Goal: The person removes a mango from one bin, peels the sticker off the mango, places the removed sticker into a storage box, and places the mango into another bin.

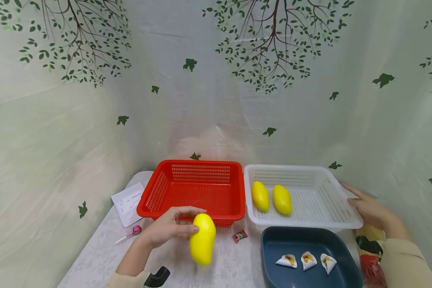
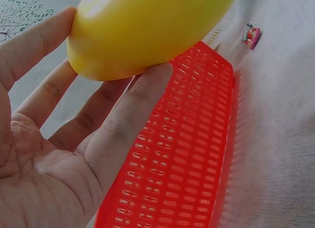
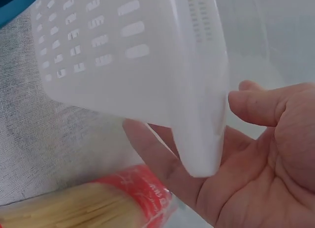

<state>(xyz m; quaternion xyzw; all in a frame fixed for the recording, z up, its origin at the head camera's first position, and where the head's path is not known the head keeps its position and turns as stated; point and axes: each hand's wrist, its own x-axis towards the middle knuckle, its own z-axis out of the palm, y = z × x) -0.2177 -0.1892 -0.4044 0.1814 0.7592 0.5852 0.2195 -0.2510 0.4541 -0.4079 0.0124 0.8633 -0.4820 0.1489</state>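
Note:
A yellow mango [image 1: 203, 239] is held upright between the thumb and fingertips of my left hand [image 1: 174, 227], in front of the red basket [image 1: 201, 196]. The left wrist view shows the mango [image 2: 142, 31] against the fingertips, with the palm uncovered. Two more yellow mangoes [image 1: 261, 196] lie at the left side of the white basket [image 1: 309, 218]. At that basket's right end, my right hand [image 1: 372, 210] grips the rim. In the right wrist view its thumb lies on one side of the white rim [image 3: 199, 114] and its fingers reach under the other, partly hidden.
A dark blue tray [image 1: 309, 236] with several small white-and-brown pieces stands before the white basket. A small red candy packet [image 1: 240, 236], a pink lollipop [image 1: 136, 230] and a white paper [image 1: 129, 204] lie on the table. A red-and-tan package [image 1: 372, 264] is under the right forearm.

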